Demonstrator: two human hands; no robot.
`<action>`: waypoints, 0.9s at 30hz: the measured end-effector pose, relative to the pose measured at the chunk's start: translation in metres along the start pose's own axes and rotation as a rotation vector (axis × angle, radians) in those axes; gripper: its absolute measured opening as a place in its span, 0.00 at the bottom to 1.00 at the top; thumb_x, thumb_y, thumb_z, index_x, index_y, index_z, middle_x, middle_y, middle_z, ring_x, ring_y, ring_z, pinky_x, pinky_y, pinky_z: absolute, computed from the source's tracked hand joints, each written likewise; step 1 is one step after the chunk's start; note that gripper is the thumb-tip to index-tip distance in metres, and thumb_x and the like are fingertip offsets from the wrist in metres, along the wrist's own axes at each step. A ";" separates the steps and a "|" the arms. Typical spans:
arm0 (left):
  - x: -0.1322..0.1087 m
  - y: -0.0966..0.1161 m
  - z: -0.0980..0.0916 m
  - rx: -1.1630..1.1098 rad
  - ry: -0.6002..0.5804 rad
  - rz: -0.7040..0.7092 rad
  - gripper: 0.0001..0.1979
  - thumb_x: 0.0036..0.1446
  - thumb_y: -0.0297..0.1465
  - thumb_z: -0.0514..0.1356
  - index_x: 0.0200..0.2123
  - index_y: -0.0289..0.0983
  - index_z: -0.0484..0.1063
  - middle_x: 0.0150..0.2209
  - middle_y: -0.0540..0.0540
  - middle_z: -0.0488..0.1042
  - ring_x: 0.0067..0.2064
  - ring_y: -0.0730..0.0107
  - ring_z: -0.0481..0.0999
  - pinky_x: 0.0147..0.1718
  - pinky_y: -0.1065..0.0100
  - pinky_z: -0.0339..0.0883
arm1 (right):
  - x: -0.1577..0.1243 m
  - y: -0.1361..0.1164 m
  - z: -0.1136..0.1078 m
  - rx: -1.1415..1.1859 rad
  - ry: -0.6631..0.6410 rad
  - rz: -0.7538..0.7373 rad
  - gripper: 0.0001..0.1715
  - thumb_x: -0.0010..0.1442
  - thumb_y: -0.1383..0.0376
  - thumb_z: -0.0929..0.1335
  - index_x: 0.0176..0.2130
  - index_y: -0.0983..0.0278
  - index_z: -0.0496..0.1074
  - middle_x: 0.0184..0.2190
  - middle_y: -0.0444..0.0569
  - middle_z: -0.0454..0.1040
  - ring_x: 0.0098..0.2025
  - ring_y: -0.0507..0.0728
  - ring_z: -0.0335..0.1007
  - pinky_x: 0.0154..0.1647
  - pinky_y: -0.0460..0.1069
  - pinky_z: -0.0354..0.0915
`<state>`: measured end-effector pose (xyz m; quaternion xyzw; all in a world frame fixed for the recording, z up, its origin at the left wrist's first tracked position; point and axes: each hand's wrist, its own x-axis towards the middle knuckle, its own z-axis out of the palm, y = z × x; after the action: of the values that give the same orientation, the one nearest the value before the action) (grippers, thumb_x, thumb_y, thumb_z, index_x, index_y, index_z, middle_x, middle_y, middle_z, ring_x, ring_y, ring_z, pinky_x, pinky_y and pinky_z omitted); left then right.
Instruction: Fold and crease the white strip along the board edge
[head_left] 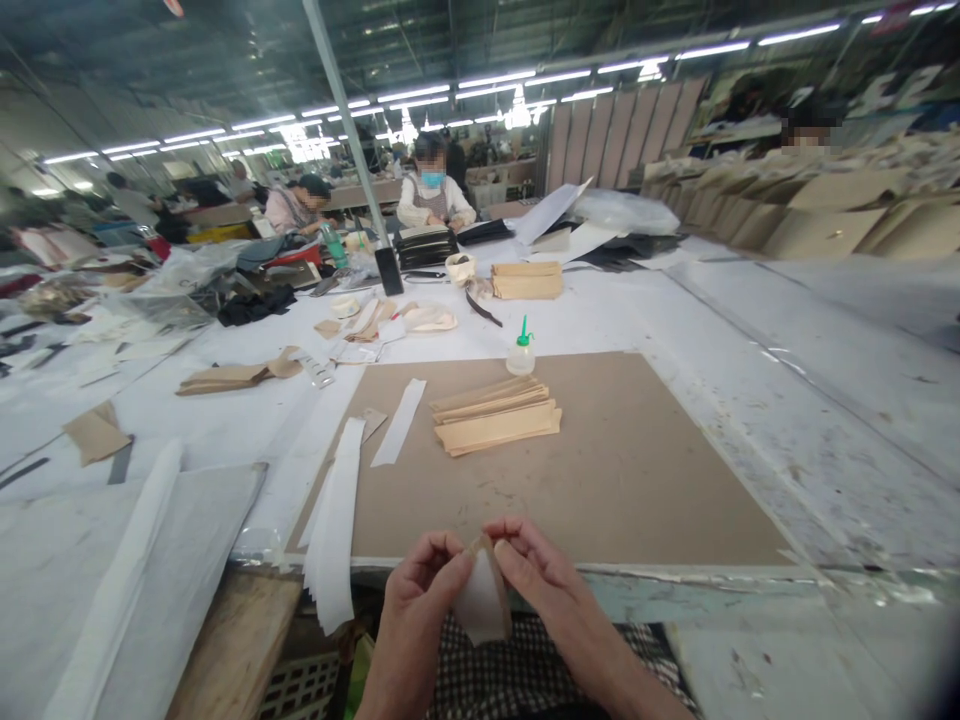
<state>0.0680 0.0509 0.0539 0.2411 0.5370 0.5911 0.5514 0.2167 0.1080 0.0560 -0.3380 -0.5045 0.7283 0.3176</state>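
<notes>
At the left edge of the brown work board (600,480), long white paper strips (334,530) hang over the table's near edge, and a shorter white strip (400,421) lies on the board just beyond them. Low in the view, in front of the board's near edge and above the person's lap, the left hand (420,600) is closed in a pinch: thumb and curled fingers press on the left side of a small tan piece with a white backing (482,598). The piece stands roughly upright between both hands, its white face toward the camera and a tan edge showing at its top. The right hand (547,580) is likewise closed on the piece, with thumb and forefinger meeting at its upper right edge. Fingertips of the two hands are almost touching at the top of the piece. Farther back on the board, well apart from the hands, lies a fanned stack of tan strips (496,415). Just behind the stack, at the board's far edge, stands a small glue bottle with a green nozzle (521,352).
</notes>
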 end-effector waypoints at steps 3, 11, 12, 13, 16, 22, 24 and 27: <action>0.002 0.000 0.001 -0.042 0.035 0.032 0.16 0.53 0.41 0.70 0.32 0.36 0.70 0.27 0.53 0.69 0.28 0.77 0.64 0.27 0.75 0.59 | 0.004 0.005 0.000 -0.026 -0.099 -0.018 0.20 0.65 0.50 0.70 0.46 0.61 0.71 0.40 0.46 0.74 0.42 0.56 0.69 0.42 0.49 0.64; 0.004 0.003 -0.019 -0.010 -0.052 -0.018 0.18 0.52 0.43 0.70 0.40 0.37 0.76 0.35 0.48 0.76 0.34 0.71 0.71 0.35 0.72 0.64 | 0.013 -0.007 -0.002 -0.207 -0.093 0.060 0.19 0.61 0.50 0.70 0.40 0.63 0.74 0.31 0.44 0.73 0.33 0.54 0.65 0.33 0.47 0.59; 0.005 0.004 -0.022 0.010 -0.071 -0.027 0.18 0.54 0.44 0.69 0.41 0.37 0.77 0.34 0.48 0.77 0.34 0.71 0.71 0.34 0.72 0.64 | 0.015 -0.010 -0.003 -0.233 -0.108 0.065 0.18 0.61 0.51 0.70 0.39 0.63 0.74 0.31 0.44 0.73 0.33 0.54 0.65 0.32 0.47 0.58; 0.006 0.006 -0.025 0.034 -0.086 -0.033 0.18 0.55 0.44 0.68 0.42 0.38 0.77 0.34 0.48 0.77 0.34 0.72 0.70 0.34 0.72 0.63 | 0.016 -0.012 -0.004 -0.264 -0.125 0.066 0.16 0.61 0.52 0.70 0.39 0.63 0.74 0.31 0.44 0.73 0.32 0.54 0.65 0.31 0.47 0.57; 0.012 0.010 -0.031 0.122 -0.101 -0.029 0.16 0.57 0.44 0.66 0.41 0.38 0.78 0.34 0.48 0.77 0.34 0.72 0.70 0.34 0.72 0.62 | 0.020 -0.015 -0.009 -0.375 -0.165 0.057 0.10 0.60 0.57 0.69 0.36 0.62 0.73 0.28 0.42 0.70 0.30 0.53 0.62 0.28 0.46 0.54; 0.025 0.016 -0.029 0.257 -0.144 -0.003 0.14 0.57 0.43 0.67 0.35 0.37 0.78 0.30 0.50 0.73 0.33 0.72 0.68 0.35 0.72 0.61 | 0.028 -0.019 -0.017 -0.572 -0.235 0.058 0.06 0.61 0.62 0.68 0.37 0.61 0.74 0.29 0.41 0.70 0.31 0.53 0.63 0.28 0.46 0.55; 0.028 0.018 -0.028 0.270 -0.150 -0.014 0.14 0.56 0.42 0.67 0.34 0.36 0.77 0.28 0.52 0.72 0.32 0.73 0.67 0.33 0.73 0.60 | 0.031 -0.023 -0.020 -0.628 -0.244 0.040 0.05 0.60 0.62 0.69 0.35 0.61 0.73 0.29 0.41 0.70 0.31 0.53 0.64 0.29 0.46 0.55; 0.031 0.020 -0.029 0.306 -0.162 -0.007 0.15 0.58 0.43 0.65 0.31 0.36 0.76 0.25 0.53 0.68 0.30 0.74 0.64 0.31 0.73 0.57 | 0.037 -0.027 -0.023 -0.684 -0.253 0.011 0.04 0.59 0.63 0.69 0.34 0.61 0.73 0.28 0.41 0.70 0.31 0.54 0.64 0.29 0.47 0.55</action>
<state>0.0264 0.0723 0.0533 0.3673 0.5755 0.4791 0.5517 0.2176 0.1579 0.0694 -0.3346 -0.7523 0.5554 0.1171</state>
